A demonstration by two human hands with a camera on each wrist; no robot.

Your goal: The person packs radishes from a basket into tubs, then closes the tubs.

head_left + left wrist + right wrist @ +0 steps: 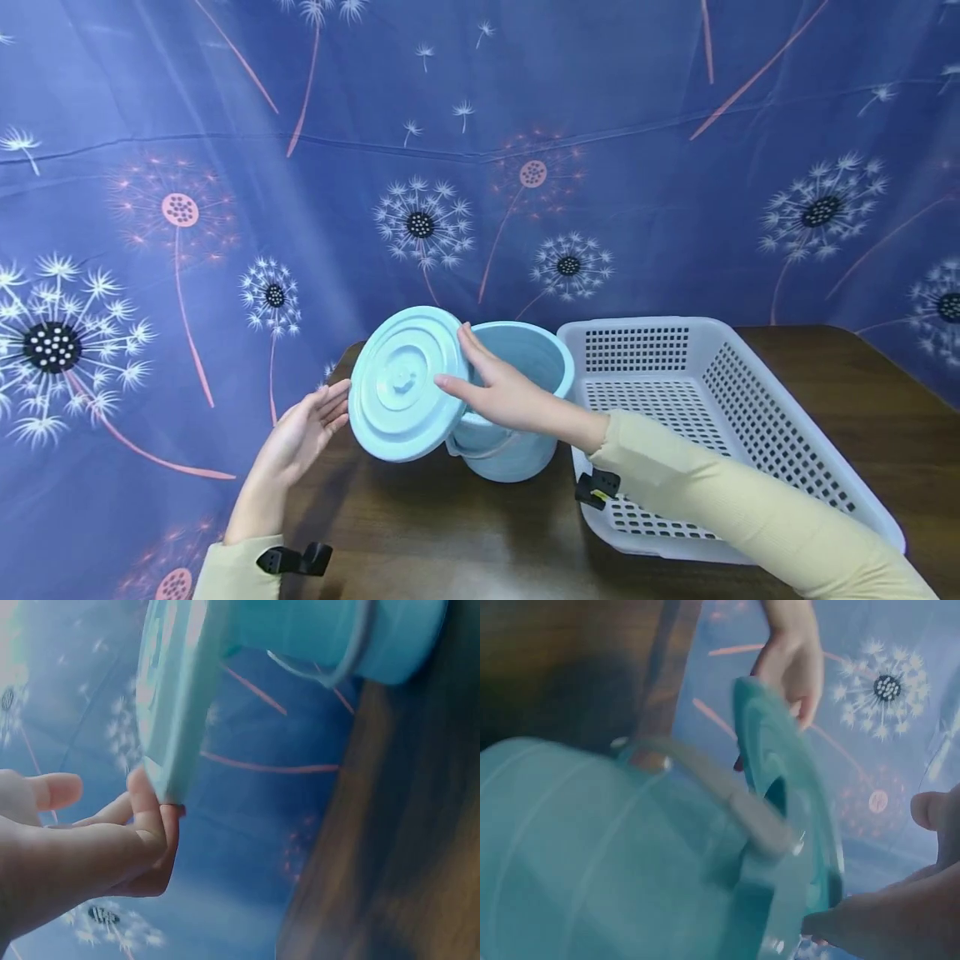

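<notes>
A light blue round lid (405, 383) with a small central knob is tilted up at the left of a light blue bucket (517, 458). The bucket stands upright with its mouth uncovered and its handle (491, 446) hanging down. With its fingertips my left hand (300, 433) touches the lid's left edge; in the left wrist view the thumb (58, 790) stays apart from the lid. My right hand (510, 392) reaches across the bucket, its straight fingers at the lid's right edge. In the right wrist view its thumb (928, 810) stands off the lid.
Right of the bucket a pale grey plastic basket (795, 417) with slotted walls sits on the dark wooden table (427, 533). My right forearm passes over the basket. Behind the table hangs a blue cloth (645, 208) with dandelion prints.
</notes>
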